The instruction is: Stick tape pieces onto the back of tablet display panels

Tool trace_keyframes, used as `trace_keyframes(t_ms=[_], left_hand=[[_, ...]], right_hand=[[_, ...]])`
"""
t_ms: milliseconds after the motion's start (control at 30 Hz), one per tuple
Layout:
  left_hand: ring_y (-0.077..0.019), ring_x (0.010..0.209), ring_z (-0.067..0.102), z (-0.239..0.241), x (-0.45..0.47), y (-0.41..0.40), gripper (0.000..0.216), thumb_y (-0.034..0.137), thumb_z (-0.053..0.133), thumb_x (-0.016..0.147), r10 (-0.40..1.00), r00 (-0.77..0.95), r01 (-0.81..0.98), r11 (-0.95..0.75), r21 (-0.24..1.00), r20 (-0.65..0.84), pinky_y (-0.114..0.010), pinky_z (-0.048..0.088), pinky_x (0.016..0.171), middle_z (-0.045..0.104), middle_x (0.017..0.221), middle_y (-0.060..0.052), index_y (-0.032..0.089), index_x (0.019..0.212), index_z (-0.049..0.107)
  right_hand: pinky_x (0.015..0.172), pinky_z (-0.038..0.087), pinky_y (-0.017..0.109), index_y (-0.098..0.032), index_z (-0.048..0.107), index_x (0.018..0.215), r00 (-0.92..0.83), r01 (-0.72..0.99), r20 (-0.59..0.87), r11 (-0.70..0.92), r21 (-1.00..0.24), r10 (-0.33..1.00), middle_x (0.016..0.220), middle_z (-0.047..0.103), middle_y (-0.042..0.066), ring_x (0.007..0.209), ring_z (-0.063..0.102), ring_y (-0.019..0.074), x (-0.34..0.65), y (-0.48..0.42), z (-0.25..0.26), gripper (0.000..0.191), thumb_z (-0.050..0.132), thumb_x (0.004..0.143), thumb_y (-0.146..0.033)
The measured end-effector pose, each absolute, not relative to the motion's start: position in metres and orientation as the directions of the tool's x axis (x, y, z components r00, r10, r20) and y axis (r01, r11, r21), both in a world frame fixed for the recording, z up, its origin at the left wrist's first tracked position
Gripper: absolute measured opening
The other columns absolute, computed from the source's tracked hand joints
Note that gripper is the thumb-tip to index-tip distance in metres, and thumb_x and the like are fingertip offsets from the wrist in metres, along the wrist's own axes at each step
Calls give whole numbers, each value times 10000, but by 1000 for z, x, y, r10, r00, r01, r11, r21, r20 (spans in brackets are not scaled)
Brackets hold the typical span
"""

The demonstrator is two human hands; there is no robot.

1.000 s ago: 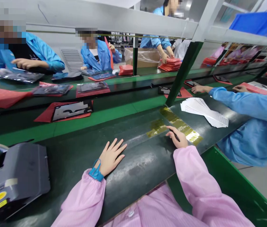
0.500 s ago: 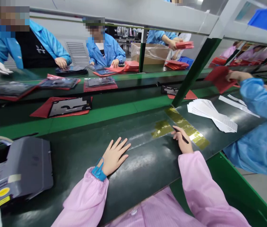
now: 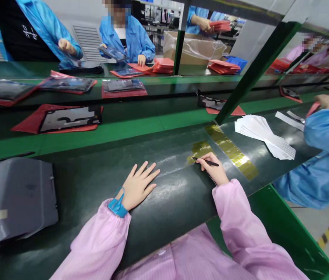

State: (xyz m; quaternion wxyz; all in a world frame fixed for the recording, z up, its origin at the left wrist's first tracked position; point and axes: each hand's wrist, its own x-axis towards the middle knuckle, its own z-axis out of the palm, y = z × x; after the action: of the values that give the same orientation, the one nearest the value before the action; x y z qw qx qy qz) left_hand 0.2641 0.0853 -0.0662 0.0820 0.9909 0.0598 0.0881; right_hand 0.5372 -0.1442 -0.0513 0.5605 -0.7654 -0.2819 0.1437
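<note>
My left hand [image 3: 139,184] lies flat on the dark green work surface [image 3: 94,194], fingers spread, with a blue wrist strap [image 3: 118,207] at the cuff. In my right hand [image 3: 213,169] are black tweezers [image 3: 208,161], pinched like a pen and pointing left. Their tip is at the lower edge of a patch of yellow see-through tape pieces [image 3: 201,148]. Whether the tip grips a piece is too small to tell. Right of that patch runs a longer strip of the same yellow tape [image 3: 234,153], stuck down at a slant.
A grey tape dispenser [image 3: 21,198] stands at the left. Fanned white label sheets [image 3: 265,136] lie to the right, near a co-worker's blue sleeve [image 3: 324,132]. A green post [image 3: 257,74] rises behind the tape. Beyond, a part on a red bag [image 3: 68,118] sits on the belt.
My right hand has moved left with the tweezers, from the long strip's edge to the smaller patch. My left hand stays flat. The belt items shifted left in view; the neighbour's red bag is lowered.
</note>
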Motion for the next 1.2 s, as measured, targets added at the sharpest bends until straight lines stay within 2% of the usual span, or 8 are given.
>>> trace_keyframes(t_ms=[133, 200, 367, 500, 767, 867, 967, 1200], left_hand=[[-306, 1589, 308, -65, 265, 84, 520, 509, 356, 1094, 136, 978, 107, -977, 184, 157, -584, 255, 1275, 435, 1669, -10, 376, 1590, 439], [-304, 1590, 307, -64, 265, 84, 518, 509, 352, 1095, 138, 979, 108, -976, 187, 151, -583, 256, 1276, 435, 1669, -9, 375, 1587, 443], [-317, 1585, 315, -62, 265, 83, 519, 511, 353, 1095, 142, 981, 116, -976, 184, 135, -593, 268, 1267, 425, 1674, -17, 362, 1581, 456], [-319, 1585, 314, -62, 265, 83, 520, 513, 349, 1097, 142, 981, 117, -976, 183, 131, -598, 269, 1265, 418, 1677, -17, 360, 1583, 452], [-313, 1589, 308, -60, 265, 82, 515, 504, 353, 1100, 143, 981, 117, -975, 187, 129, -593, 249, 1275, 417, 1677, -19, 358, 1584, 451], [-323, 1586, 312, -58, 265, 81, 515, 492, 353, 1102, 142, 983, 120, -977, 176, 118, -603, 260, 1266, 412, 1679, -22, 341, 1584, 455], [-329, 1579, 326, -57, 265, 80, 514, 494, 356, 1101, 139, 983, 118, -978, 170, 118, -602, 273, 1260, 413, 1677, -22, 340, 1579, 462], [-323, 1568, 352, -60, 264, 81, 503, 468, 402, 1093, 133, 976, 100, -978, 185, 174, -581, 270, 1262, 457, 1653, -31, 342, 1575, 470]], right_hand=[[639, 501, 311, -244, 586, 793, 790, 243, 70, -207, -948, 609, 712, 754, 35, 584, 634, 159, 537, -141, -46, 404, 752, 797, -613], [598, 478, 295, -241, 585, 789, 782, 223, 48, -207, -953, 622, 734, 765, 45, 577, 631, 155, 537, -140, -44, 412, 764, 780, -612], [395, 269, 243, -246, 562, 762, 764, 151, -37, -235, -960, 644, 661, 751, 38, 410, 483, 116, 541, -137, -38, 471, 771, 733, -667], [353, 148, 228, -234, 567, 745, 763, 106, -90, -262, -959, 640, 651, 756, 40, 339, 348, 72, 546, -135, -37, 482, 780, 729, -667], [353, 174, 201, -214, 573, 721, 770, 52, -110, -233, -971, 629, 720, 791, 67, 366, 403, 62, 547, -136, -38, 500, 829, 715, -643], [359, 203, 195, -210, 571, 722, 761, 42, -90, -187, -982, 643, 766, 807, 81, 403, 497, 80, 546, -138, -38, 502, 828, 728, -642], [370, 234, 192, -217, 556, 736, 762, 48, -52, -136, -990, 646, 779, 810, 87, 486, 618, 123, 545, -139, -39, 496, 814, 754, -640], [388, 342, 214, -260, 473, 827, 744, 201, 120, -49, -978, 658, 819, 806, 75, 561, 699, 172, 550, -132, -39, 544, 646, 825, -775]])
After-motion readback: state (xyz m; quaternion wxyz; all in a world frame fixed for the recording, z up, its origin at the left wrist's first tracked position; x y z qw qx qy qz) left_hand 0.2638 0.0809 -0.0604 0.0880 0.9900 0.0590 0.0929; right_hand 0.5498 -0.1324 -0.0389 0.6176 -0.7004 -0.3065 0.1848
